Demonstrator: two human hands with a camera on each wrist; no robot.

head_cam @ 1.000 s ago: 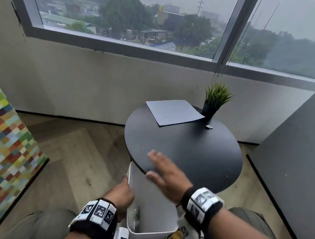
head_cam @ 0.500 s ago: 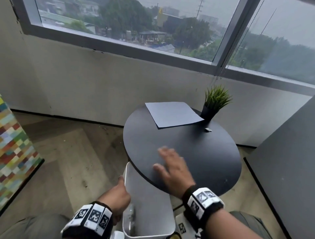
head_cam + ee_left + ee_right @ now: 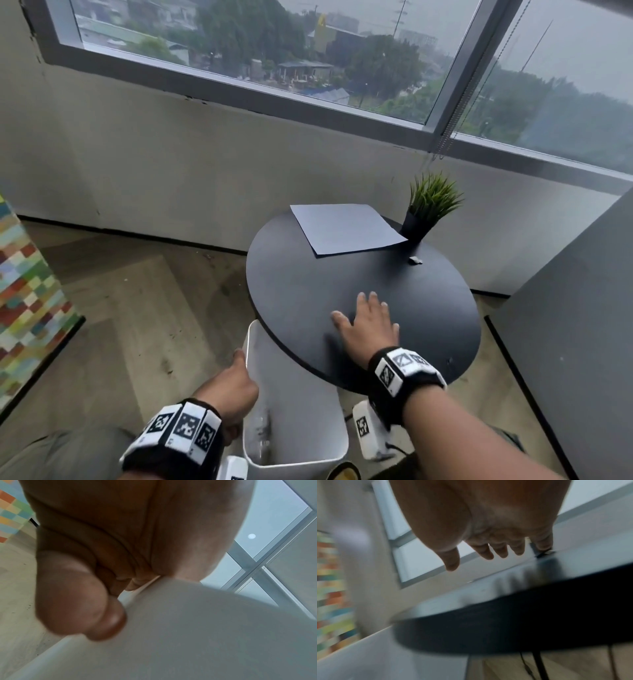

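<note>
**tablefan:** ok so where were your hands at that point? and where was the bin?

**me:** my left hand [image 3: 236, 390] had the white bin [image 3: 298, 394] by its left rim. Fingers were curled over the edge and the thumb was pressed against the wall, so a proper grip. The bin was low in front of me, with its far end tucked under the near-left edge of the round black table [image 3: 325, 284]. There were some grubby streaks inside it at my end. Couldn't tell if it was level or tipped, the angle was weird.

**tablefan:** and the other one?

**me:** my right hand [image 3: 368, 325] was out flat over the near part of the tabletop, palm down. The fingers [image 3: 486, 553] were straight and a bit spread, and it was holding nothing at all. I honestly couldn't tell whether it was touching the top or sat just above it, because the wrist cam was all blur.

**tablefan:** anything else on there?

**me:** a grey sheet of paper [image 3: 346, 228] lay at the far side. A little potted plant [image 3: 428, 205] stood just right of it by the wall. There was also a tiny scrap [image 3: 415, 260] near the pot, well apart from my hand. The window [image 3: 308, 51] was above all that, and a colourful checkered panel [image 3: 27, 298] was off to my left.
</note>
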